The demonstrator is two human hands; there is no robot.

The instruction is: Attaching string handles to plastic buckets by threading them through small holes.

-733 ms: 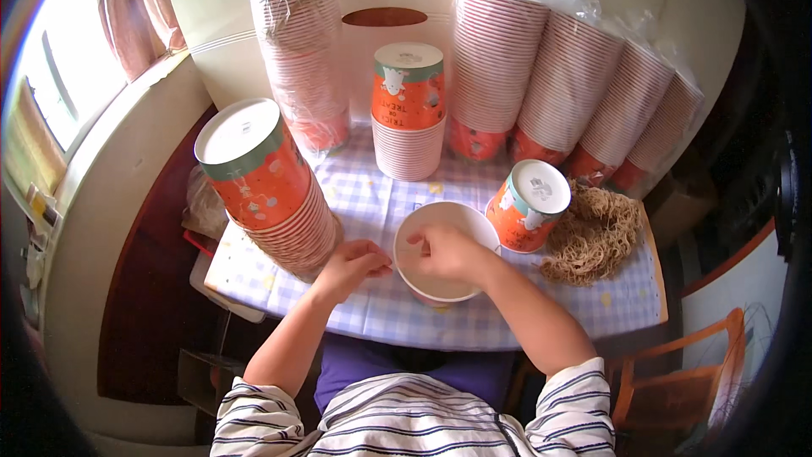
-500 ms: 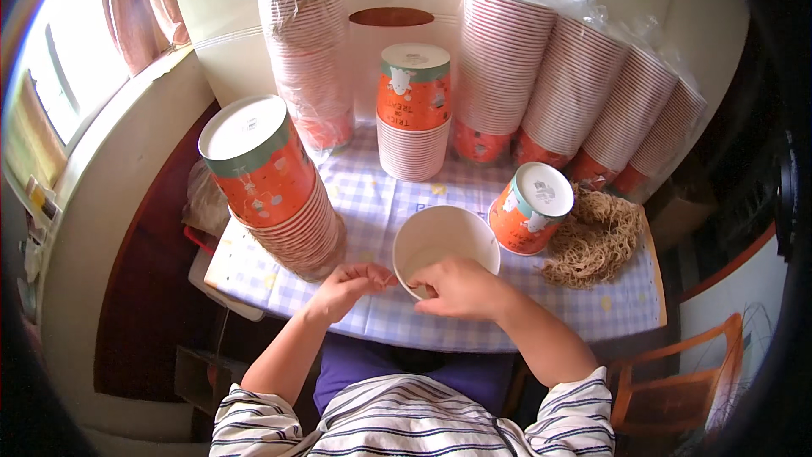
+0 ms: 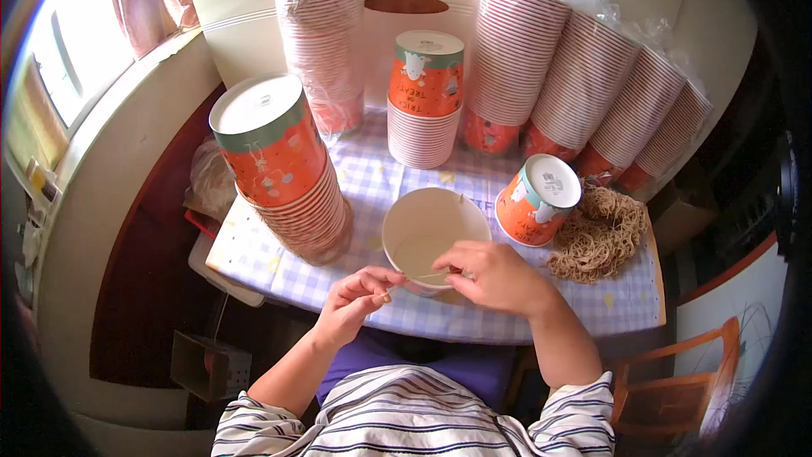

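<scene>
A white-lined paper bucket [image 3: 427,216] stands mouth up on the table, just beyond my hands. My left hand [image 3: 359,298] pinches a thin pale cord at the bucket's near rim, thumb and index finger together. At the near right part of the rim, my right hand [image 3: 499,278] is closed with its fingertips on the same cord [image 3: 430,276], a short length of which spans the gap between the hands. A small tan tip shows at the far rim. To the right, an upside-down orange bucket [image 3: 529,211] stands beside a tangled heap of tan cords [image 3: 600,237].
An upside-down stack of orange buckets [image 3: 283,161] stands at the left, another stack [image 3: 425,97] behind the middle. Plastic-wrapped stacks [image 3: 520,51] line the back right, with one wrapped stack [image 3: 321,42] at back left. A checked cloth [image 3: 364,173] covers the table. A wooden chair [image 3: 677,381] stands lower right.
My right hand has come back from inside the bucket toward its near right rim. The cord now shows stretched between both hands. The view has shifted slightly.
</scene>
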